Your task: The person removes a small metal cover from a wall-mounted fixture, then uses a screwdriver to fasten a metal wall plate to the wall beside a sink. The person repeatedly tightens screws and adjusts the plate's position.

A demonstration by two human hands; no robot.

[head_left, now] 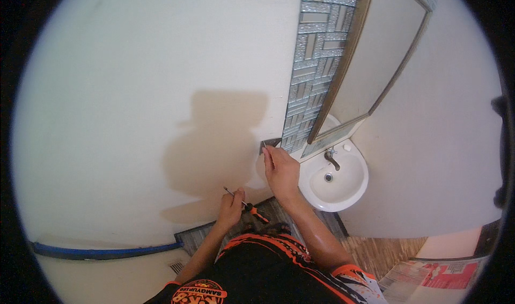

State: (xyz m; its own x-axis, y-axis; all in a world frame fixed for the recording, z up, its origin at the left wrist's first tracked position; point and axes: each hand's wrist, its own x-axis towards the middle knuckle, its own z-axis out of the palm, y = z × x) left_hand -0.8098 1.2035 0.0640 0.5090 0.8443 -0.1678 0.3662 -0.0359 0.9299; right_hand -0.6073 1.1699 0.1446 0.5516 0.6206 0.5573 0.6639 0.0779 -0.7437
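Observation:
My left hand [230, 209] is closed around the shaft of a screwdriver [258, 214] with an orange and black handle. Its metal tip points up and to the left, and the handle hangs out on the right side of the hand. My right hand [282, 171] is raised to a small dark rectangular fitting or opening [271, 142] in the white wall, beside the tiled strip. Thumb and forefinger are pinched together there. Something thin and light shows at the fingertips, too small to name. The hand covers the lower part of the fitting.
A white washbasin [343, 194] with a tap [332, 159] is close to my right forearm. Above it hangs a framed mirror [375, 62] beside silvery mosaic tiles [308, 65]. A blue-edged ledge [107, 251] runs at lower left. Printed sheets [434, 280] are at lower right.

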